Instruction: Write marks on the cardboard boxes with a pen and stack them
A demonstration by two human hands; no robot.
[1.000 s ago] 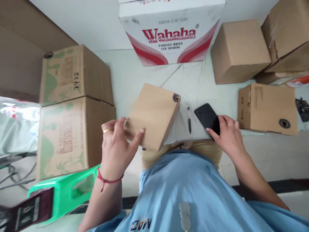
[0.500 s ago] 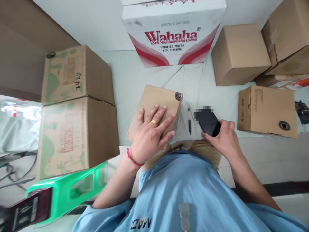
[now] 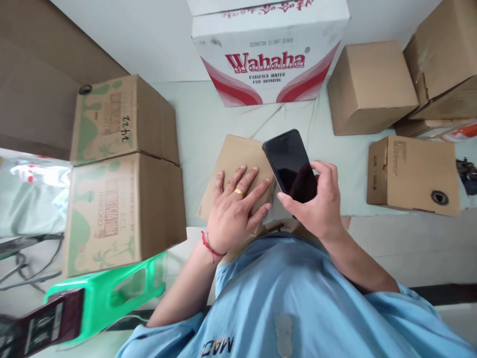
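My left hand (image 3: 236, 211) lies flat, fingers spread, on top of a small brown cardboard box (image 3: 238, 149) in front of me. A gold ring is on one finger and a red string bracelet circles the wrist. Between the thumb and fingers of my right hand (image 3: 322, 204) is a black smartphone (image 3: 290, 166), its dark screen facing up. The phone is tilted and its left edge overlaps the box's right side in view. It also hides the pen that lay beside the box.
Behind stands a white and red water carton (image 3: 268, 64). Coconut-print cartons (image 3: 160, 199) are stacked at left, above a green plastic stool (image 3: 100, 298). At right are a plain brown box (image 3: 372, 84) and a lower box (image 3: 421, 174) on the pale green tabletop (image 3: 197, 109).
My right hand has brought the phone left and up from the right of the pen to beside the box, turning it more upright. My left hand stays on the box.
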